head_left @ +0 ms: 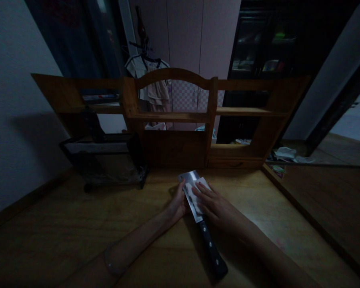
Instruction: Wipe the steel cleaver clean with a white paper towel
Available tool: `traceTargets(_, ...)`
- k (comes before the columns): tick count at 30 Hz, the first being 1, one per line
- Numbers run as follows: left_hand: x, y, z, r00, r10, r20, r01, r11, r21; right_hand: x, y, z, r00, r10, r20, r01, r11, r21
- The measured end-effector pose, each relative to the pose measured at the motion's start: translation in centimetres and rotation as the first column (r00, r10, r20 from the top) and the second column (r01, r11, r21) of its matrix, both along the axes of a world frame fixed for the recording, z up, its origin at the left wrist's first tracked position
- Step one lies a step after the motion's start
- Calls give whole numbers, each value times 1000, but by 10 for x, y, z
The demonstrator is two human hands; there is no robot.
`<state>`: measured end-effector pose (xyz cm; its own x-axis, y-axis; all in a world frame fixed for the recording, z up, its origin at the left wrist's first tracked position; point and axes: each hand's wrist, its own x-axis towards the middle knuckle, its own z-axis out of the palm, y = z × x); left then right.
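A cleaver (pixel 193 208) with a broad steel blade and a black riveted handle (pixel 211 250) lies slanted in front of me, its handle toward me. My left hand (pixel 179 202) grips the blade from the left side, thumb on top near the far end and the other fingers mostly hidden beneath. A white tissue or cloth (pixel 204 183) covers part of the blade. My right hand (pixel 211 202) presses that white piece against the blade with its fingers stretched out flat. Neither hand touches the handle.
Under the hands is a wooden tabletop (pixel 132 240). A black-framed knife holder (pixel 108 164) with a dark handle sticking up stands at the left back. Behind runs a wooden shelf unit (pixel 174 117) with a small drawer (pixel 237 164). A raised edge (pixel 312 224) borders the right side.
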<state>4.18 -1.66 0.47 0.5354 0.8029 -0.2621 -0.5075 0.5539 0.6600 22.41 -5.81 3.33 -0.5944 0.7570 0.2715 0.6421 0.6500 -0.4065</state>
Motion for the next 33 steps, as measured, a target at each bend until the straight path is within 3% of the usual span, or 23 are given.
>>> traceTargets(8,-2,2,-7,999,-29,18,30,999,-18,-9,-12,12,980,169,-109,-178,981,-73)
traceTargets(12,-1,1,0,996,39,-75,-43,997,-62,-10,-15,18,957,225,-181,-249,961,-120)
traceTargets(16,2,-2,9,994,-21,-108,15,998,-54,-5,-17,27,953,229,-196,-264,949,-175)
traceTargets(21,0,-1,6,993,-72,-95,72,997,-7,1,-15,29,955,205,-214,-248,948,-199)
traceTargets(26,-3,4,-3,995,-92,45,92,996,2,14,-5,20,968,154,-198,-187,969,-160)
traceTargets(33,0,4,-2,1000,-24,8,24,999,-21,25,8,12,977,-48,-207,22,992,-125)
